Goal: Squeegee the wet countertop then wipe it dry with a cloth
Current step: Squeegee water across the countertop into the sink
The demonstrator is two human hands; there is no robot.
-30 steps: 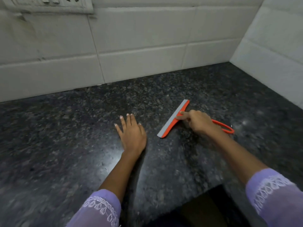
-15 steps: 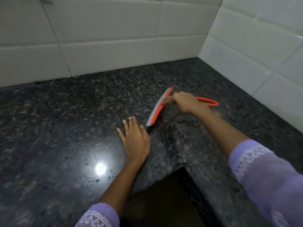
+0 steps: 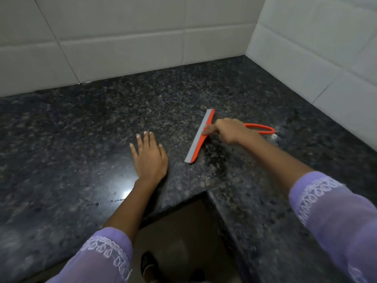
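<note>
**Squeegee held on the corner countertop**

Head view: an orange squeegee (image 3: 201, 135) is gripped by the right hand (image 3: 229, 130), fingers closed round its handle, its grey blade laid on the dark speckled countertop (image 3: 81, 129). The left hand (image 3: 150, 158) is pressed flat just beside it, fingers spread open. White wall tiles (image 3: 122, 33) are seen behind.

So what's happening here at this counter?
A person is squeegeeing a dark granite countertop in a tiled corner. The right hand grips the orange squeegee near its blade, which lies on the stone, with a wet-looking patch just behind it. The left hand rests flat on the counter, apart from the tool. No cloth is in view, so the drying step hasn't begun.
</note>
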